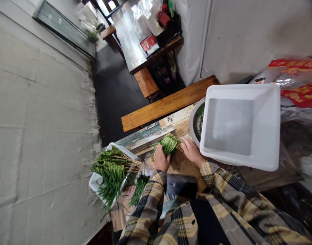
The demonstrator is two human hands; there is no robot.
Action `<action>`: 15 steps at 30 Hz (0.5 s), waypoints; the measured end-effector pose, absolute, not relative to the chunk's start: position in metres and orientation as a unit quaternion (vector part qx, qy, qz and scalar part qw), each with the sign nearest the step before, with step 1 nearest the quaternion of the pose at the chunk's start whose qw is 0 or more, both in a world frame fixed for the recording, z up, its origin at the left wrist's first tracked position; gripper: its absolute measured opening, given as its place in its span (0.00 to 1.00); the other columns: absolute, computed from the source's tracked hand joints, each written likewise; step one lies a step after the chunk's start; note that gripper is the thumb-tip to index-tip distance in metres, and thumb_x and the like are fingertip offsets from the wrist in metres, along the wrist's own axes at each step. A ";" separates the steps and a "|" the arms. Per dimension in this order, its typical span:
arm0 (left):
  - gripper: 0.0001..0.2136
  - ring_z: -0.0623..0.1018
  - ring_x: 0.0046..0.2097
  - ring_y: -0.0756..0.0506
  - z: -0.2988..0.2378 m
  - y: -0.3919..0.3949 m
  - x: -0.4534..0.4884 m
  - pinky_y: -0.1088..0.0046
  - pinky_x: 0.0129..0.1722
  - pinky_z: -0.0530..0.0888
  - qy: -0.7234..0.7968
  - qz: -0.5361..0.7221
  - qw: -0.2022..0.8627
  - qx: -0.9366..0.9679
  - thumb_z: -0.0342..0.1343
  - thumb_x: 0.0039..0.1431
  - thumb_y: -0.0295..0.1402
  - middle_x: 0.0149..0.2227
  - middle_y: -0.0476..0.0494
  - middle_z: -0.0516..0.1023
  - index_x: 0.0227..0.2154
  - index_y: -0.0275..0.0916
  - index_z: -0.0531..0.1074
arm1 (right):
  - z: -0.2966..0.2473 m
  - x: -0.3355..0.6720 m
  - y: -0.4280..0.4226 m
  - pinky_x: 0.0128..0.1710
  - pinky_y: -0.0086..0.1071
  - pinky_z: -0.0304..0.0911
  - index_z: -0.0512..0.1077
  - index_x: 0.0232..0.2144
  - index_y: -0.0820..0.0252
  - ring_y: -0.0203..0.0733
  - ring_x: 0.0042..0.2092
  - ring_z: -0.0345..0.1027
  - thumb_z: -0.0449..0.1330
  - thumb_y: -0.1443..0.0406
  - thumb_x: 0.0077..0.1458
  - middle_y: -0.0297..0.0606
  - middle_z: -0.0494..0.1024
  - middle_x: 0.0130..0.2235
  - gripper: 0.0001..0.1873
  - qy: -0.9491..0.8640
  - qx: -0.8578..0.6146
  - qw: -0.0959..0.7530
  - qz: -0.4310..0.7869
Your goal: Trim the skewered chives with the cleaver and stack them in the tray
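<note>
A bundle of skewered green vegetables (pixel 169 144), cut stalks that look like chives, lies on the table in front of me. My left hand (pixel 161 159) is closed over its left side, thumb toward me. At the bundle's right end my right hand (pixel 193 151) closes on the thin bamboo skewers (pixel 181 147) that stick out there. To the left, a white tray (pixel 94 182) holds more skewered greens (pixel 111 170), their sticks pointing right. Loose long green stalks (pixel 139 189) lie between that tray and my left forearm.
An empty white plastic bin (pixel 264 136) sits at the right, partly over a round metal bowl (pixel 193 127) with greens inside. Plastic bags with red print (pixel 296 81) lie behind it. A wooden bench (pixel 168 102) runs beyond the table (pixel 181 117); a grey wall (pixel 43 136) bounds the left.
</note>
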State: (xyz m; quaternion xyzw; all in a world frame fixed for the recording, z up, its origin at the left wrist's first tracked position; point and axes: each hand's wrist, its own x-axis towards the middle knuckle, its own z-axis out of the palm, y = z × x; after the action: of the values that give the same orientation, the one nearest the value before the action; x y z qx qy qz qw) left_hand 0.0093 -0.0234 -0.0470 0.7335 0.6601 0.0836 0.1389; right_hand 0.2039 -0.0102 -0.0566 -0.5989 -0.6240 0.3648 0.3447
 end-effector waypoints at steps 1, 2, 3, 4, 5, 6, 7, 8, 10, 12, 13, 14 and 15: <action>0.30 0.62 0.60 0.35 -0.047 -0.024 0.009 0.54 0.56 0.62 0.660 0.086 0.141 0.732 0.56 0.51 0.34 0.58 0.26 0.61 0.57 0.31 0.54 | -0.058 0.208 -0.016 0.55 0.41 0.58 0.66 0.50 0.59 0.42 0.52 0.63 0.44 0.64 0.61 0.44 0.71 0.48 0.18 -0.629 -0.601 0.337 0.360; 0.31 0.61 0.60 0.35 -0.047 -0.025 0.010 0.54 0.57 0.61 0.660 0.086 0.143 0.732 0.56 0.51 0.35 0.58 0.26 0.61 0.57 0.31 0.54 | -0.060 0.211 -0.023 0.52 0.40 0.60 0.67 0.46 0.59 0.42 0.49 0.64 0.45 0.64 0.61 0.44 0.72 0.45 0.16 -0.638 -0.600 0.323 0.358; 0.32 0.61 0.61 0.35 -0.046 -0.026 0.010 0.53 0.57 0.60 0.661 0.083 0.144 0.732 0.56 0.51 0.36 0.59 0.27 0.61 0.58 0.31 0.53 | -0.062 0.214 -0.030 0.50 0.39 0.62 0.68 0.44 0.59 0.43 0.47 0.65 0.47 0.63 0.60 0.43 0.72 0.42 0.14 -0.651 -0.597 0.304 0.357; 0.34 0.60 0.61 0.35 -0.045 -0.027 0.010 0.53 0.58 0.59 0.662 0.076 0.144 0.731 0.57 0.51 0.38 0.59 0.27 0.60 0.59 0.32 0.52 | -0.065 0.215 -0.037 0.47 0.38 0.62 0.69 0.42 0.59 0.43 0.44 0.66 0.48 0.62 0.60 0.42 0.73 0.40 0.13 -0.664 -0.595 0.283 0.352; 0.36 0.60 0.61 0.34 -0.043 -0.028 0.011 0.52 0.58 0.58 0.664 0.068 0.142 0.731 0.57 0.50 0.39 0.59 0.28 0.60 0.59 0.32 0.50 | -0.067 0.215 -0.042 0.46 0.38 0.62 0.69 0.41 0.59 0.43 0.43 0.66 0.50 0.61 0.59 0.41 0.73 0.39 0.12 -0.677 -0.595 0.261 0.346; 0.39 0.59 0.61 0.34 -0.042 -0.028 0.012 0.52 0.59 0.56 0.668 0.059 0.140 0.728 0.58 0.48 0.41 0.60 0.28 0.59 0.60 0.32 0.49 | -0.069 0.214 -0.047 0.44 0.38 0.62 0.69 0.41 0.59 0.44 0.42 0.65 0.51 0.61 0.59 0.41 0.73 0.38 0.12 -0.688 -0.596 0.239 0.337; 0.40 0.59 0.62 0.34 -0.041 -0.028 0.013 0.52 0.59 0.56 0.674 0.051 0.137 0.724 0.59 0.47 0.41 0.60 0.28 0.58 0.60 0.32 0.48 | -0.070 0.212 -0.050 0.43 0.38 0.61 0.69 0.40 0.58 0.44 0.41 0.65 0.51 0.60 0.58 0.41 0.73 0.38 0.12 -0.697 -0.599 0.220 0.328; 0.41 0.59 0.62 0.34 -0.041 -0.027 0.014 0.52 0.59 0.55 0.680 0.046 0.134 0.719 0.60 0.46 0.42 0.60 0.29 0.58 0.61 0.33 0.48 | -0.071 0.209 -0.051 0.43 0.37 0.61 0.70 0.40 0.58 0.44 0.41 0.65 0.51 0.60 0.58 0.41 0.74 0.38 0.12 -0.702 -0.602 0.205 0.320; 0.40 0.59 0.61 0.35 -0.040 -0.025 0.016 0.52 0.59 0.56 0.692 0.042 0.131 0.709 0.60 0.46 0.40 0.59 0.29 0.60 0.60 0.34 0.49 | -0.070 0.203 -0.049 0.42 0.36 0.59 0.71 0.39 0.57 0.43 0.40 0.65 0.50 0.61 0.59 0.40 0.75 0.37 0.11 -0.703 -0.611 0.191 0.310; 0.37 0.61 0.60 0.34 -0.041 -0.023 0.016 0.51 0.58 0.57 0.695 0.047 0.133 0.705 0.59 0.46 0.38 0.58 0.29 0.62 0.59 0.34 0.52 | -0.065 0.199 -0.046 0.42 0.35 0.59 0.71 0.38 0.57 0.42 0.40 0.65 0.48 0.61 0.61 0.39 0.75 0.36 0.12 -0.702 -0.613 0.196 0.305; 0.36 0.62 0.60 0.34 -0.042 -0.022 0.016 0.51 0.57 0.57 0.694 0.052 0.135 0.705 0.59 0.47 0.37 0.57 0.29 0.63 0.58 0.34 0.53 | -0.061 0.198 -0.044 0.42 0.35 0.58 0.71 0.39 0.56 0.42 0.40 0.65 0.47 0.62 0.62 0.39 0.74 0.36 0.13 -0.704 -0.611 0.201 0.302; 0.34 0.63 0.59 0.34 -0.042 -0.022 0.015 0.51 0.57 0.58 0.693 0.058 0.138 0.706 0.59 0.47 0.37 0.57 0.29 0.64 0.57 0.34 0.55 | -0.058 0.198 -0.043 0.43 0.34 0.58 0.72 0.39 0.56 0.42 0.41 0.65 0.46 0.62 0.62 0.39 0.74 0.36 0.14 -0.708 -0.607 0.206 0.296; 0.33 0.63 0.59 0.34 -0.043 -0.022 0.014 0.51 0.57 0.58 0.691 0.064 0.141 0.706 0.59 0.47 0.37 0.56 0.30 0.65 0.57 0.34 0.55 | -0.055 0.198 -0.042 0.43 0.34 0.58 0.72 0.39 0.55 0.42 0.41 0.65 0.46 0.61 0.63 0.39 0.74 0.36 0.15 -0.712 -0.604 0.209 0.290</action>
State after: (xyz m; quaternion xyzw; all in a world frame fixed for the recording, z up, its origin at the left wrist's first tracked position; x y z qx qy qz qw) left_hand 0.0142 -0.0215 -0.0428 0.7065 0.6906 0.0642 0.1406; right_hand 0.1979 -0.0417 -0.0552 -0.6036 -0.7125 0.2902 0.2095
